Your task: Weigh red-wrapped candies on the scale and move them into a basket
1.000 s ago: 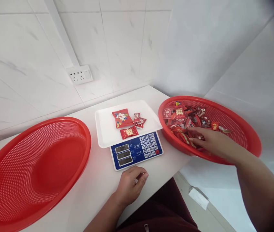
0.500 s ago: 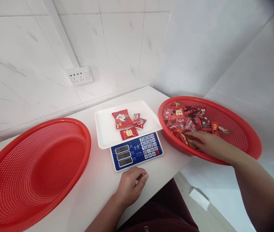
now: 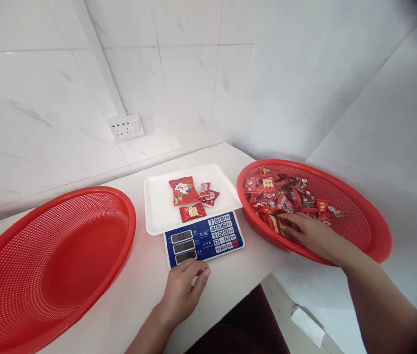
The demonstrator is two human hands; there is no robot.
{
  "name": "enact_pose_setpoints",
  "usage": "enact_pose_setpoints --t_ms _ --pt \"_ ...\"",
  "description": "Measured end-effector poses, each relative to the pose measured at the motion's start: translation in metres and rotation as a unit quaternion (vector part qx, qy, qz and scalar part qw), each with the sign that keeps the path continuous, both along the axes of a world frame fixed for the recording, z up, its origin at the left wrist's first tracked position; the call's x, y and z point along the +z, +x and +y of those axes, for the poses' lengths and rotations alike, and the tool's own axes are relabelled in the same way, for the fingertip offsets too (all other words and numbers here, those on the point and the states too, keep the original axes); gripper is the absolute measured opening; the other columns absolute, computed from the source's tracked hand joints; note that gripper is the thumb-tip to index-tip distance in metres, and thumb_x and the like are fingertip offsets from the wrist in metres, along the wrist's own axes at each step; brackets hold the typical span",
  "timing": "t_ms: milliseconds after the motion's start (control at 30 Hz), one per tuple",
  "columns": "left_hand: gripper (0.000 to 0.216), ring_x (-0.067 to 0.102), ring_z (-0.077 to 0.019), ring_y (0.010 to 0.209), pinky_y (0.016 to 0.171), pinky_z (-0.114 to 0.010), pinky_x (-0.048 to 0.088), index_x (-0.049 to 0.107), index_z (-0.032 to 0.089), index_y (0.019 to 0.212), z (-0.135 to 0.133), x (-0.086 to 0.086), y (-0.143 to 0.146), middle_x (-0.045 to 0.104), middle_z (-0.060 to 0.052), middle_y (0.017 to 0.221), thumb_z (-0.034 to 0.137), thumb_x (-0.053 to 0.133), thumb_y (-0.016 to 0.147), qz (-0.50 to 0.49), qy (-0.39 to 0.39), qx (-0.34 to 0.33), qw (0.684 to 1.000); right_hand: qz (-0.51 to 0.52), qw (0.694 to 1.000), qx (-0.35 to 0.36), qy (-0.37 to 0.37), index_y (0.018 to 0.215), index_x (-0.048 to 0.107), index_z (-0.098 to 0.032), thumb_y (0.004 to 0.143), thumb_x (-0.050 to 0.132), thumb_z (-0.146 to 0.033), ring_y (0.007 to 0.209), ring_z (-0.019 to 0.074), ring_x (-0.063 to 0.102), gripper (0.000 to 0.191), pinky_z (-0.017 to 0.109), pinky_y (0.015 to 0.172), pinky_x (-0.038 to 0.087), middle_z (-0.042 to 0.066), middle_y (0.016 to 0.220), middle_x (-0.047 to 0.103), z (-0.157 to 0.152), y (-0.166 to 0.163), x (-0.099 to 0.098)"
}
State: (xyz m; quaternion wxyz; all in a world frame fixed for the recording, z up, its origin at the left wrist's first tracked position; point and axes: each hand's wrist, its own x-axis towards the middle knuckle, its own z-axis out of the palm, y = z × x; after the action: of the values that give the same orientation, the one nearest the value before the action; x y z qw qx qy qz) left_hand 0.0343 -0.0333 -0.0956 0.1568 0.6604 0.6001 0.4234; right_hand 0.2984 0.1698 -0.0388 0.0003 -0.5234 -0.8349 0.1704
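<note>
On the right, my right hand (image 3: 307, 233) reaches into a red basket (image 3: 372, 231) of small wrapped snacks. Its thumb and fingers are closed at the edge of a red-and-gold snack packet (image 3: 272, 222); the fingertips are partly hidden. My left hand (image 3: 184, 290) rests before the digital scale (image 3: 208, 241), loosely curled, a gap between thumb and fingers and nothing seen in it. The scale's white tray (image 3: 156, 206) carries a larger red snack bag (image 3: 184, 191), a red packet with gold lettering (image 3: 192, 212) and small red-and-white packets (image 3: 208, 195).
A second red basket (image 3: 75, 260), with no snacks visible in it, stands on the white table (image 3: 149, 280) to the left. Behind is a tiled wall with a socket (image 3: 125, 127). A white object (image 3: 307, 325) lies on the floor below the table's right edge.
The view has tilted slightly upward. My left hand has shifted left and forward to the scale's front edge, its fingers loosening. My right hand stays at the same packet.
</note>
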Motion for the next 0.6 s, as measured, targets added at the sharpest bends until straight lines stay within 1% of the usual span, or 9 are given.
enact_pose_setpoints --t_ms 67,133,200,233,267,333,400,500,600 --pt "0.012 0.062 -0.0124 0.074 0.066 -0.021 0.048 0.06 0.019 0.091 -0.005 0.011 -0.01 0.066 -0.003 0.081 0.017 0.048 0.088 0.02 0.04 0.039 0.998 0.01 1.0 0.004 0.007 0.123 0.056 -0.014 0.085 0.035 -0.04 0.109 0.0295 0.057 0.05 0.042 0.092 0.046 0.013 0.125 0.058 0.002 0.003 -0.004" --pt "0.012 0.062 -0.0123 0.074 0.066 -0.02 0.048 0.059 0.019 0.094 -0.013 0.025 -0.023 0.065 -0.004 0.082 0.015 0.05 0.087 0.082 0.098 0.103 0.987 0.021 1.0 0.008 0.015 0.121 0.057 -0.015 0.085 0.035 -0.041 0.109 0.0298 0.058 0.05 0.042 0.091 0.047 0.013 0.124 0.059 0.003 0.006 -0.007" --pt "0.011 0.062 -0.0139 0.076 0.07 -0.022 0.048 0.059 0.018 0.095 -0.026 0.039 -0.037 0.065 -0.004 0.083 0.015 0.053 0.086 0.193 0.163 0.181 0.951 0.032 0.999 0.014 0.025 0.12 0.058 -0.016 0.085 0.036 -0.042 0.108 0.0301 0.059 0.048 0.043 0.09 0.048 0.012 0.123 0.06 0.004 0.007 -0.009" --pt "0.011 0.062 -0.0165 0.08 0.075 -0.026 0.049 0.059 0.018 0.094 -0.033 0.045 -0.044 0.065 -0.006 0.084 0.017 0.054 0.085 0.249 0.184 0.22 0.925 0.035 0.999 0.016 0.029 0.119 0.058 -0.017 0.085 0.036 -0.042 0.107 0.0302 0.059 0.048 0.044 0.09 0.048 0.012 0.123 0.06 0.005 0.007 -0.01" --pt "0.011 0.061 -0.0201 0.086 0.081 -0.031 0.048 0.059 0.017 0.095 -0.039 0.05 -0.051 0.065 -0.008 0.087 0.02 0.055 0.085 0.294 0.183 0.256 0.902 0.036 0.999 0.018 0.03 0.119 0.058 -0.017 0.085 0.036 -0.042 0.107 0.0303 0.06 0.048 0.044 0.089 0.049 0.012 0.122 0.061 0.005 0.008 -0.01" --pt "0.02 0.059 -0.0274 0.098 0.089 -0.043 0.045 0.06 0.016 0.099 -0.052 0.055 -0.065 0.065 -0.013 0.095 0.029 0.051 0.086 0.35 0.134 0.322 0.869 0.033 0.999 0.018 0.027 0.119 0.058 -0.017 0.085 0.035 -0.042 0.106 0.0309 0.06 0.048 0.044 0.087 0.05 0.012 0.123 0.06 0.006 0.008 -0.011" --pt "0.034 0.056 -0.032 0.103 0.09 -0.048 0.044 0.059 0.015 0.106 -0.062 0.055 -0.077 0.064 -0.015 0.105 0.039 0.044 0.087 0.369 0.044 0.369 0.852 0.033 0.999 0.019 0.021 0.119 0.058 -0.017 0.086 0.034 -0.041 0.106 0.0309 0.06 0.048 0.044 0.086 0.051 0.012 0.123 0.06 0.007 0.009 -0.013" --pt "0.042 0.059 -0.0308 0.101 0.076 -0.042 0.051 0.058 0.018 0.113 -0.074 0.049 -0.093 0.065 -0.012 0.108 0.046 0.039 0.087 0.347 -0.088 0.402 0.842 0.047 0.998 0.03 0.02 0.12 0.058 -0.017 0.086 0.034 -0.041 0.107 0.03 0.059 0.048 0.043 0.09 0.049 0.012 0.126 0.058 0.01 0.01 -0.017" --pt "0.039 0.064 -0.0267 0.092 0.064 -0.034 0.052 0.059 0.022 0.114 -0.082 0.041 -0.108 0.068 -0.008 0.103 0.044 0.042 0.087 0.311 -0.164 0.406 0.843 0.057 0.997 0.038 0.023 0.123 0.056 -0.018 0.086 0.035 -0.039 0.112 0.0292 0.057 0.047 0.043 0.093 0.046 0.011 0.128 0.057 0.011 0.011 -0.018"
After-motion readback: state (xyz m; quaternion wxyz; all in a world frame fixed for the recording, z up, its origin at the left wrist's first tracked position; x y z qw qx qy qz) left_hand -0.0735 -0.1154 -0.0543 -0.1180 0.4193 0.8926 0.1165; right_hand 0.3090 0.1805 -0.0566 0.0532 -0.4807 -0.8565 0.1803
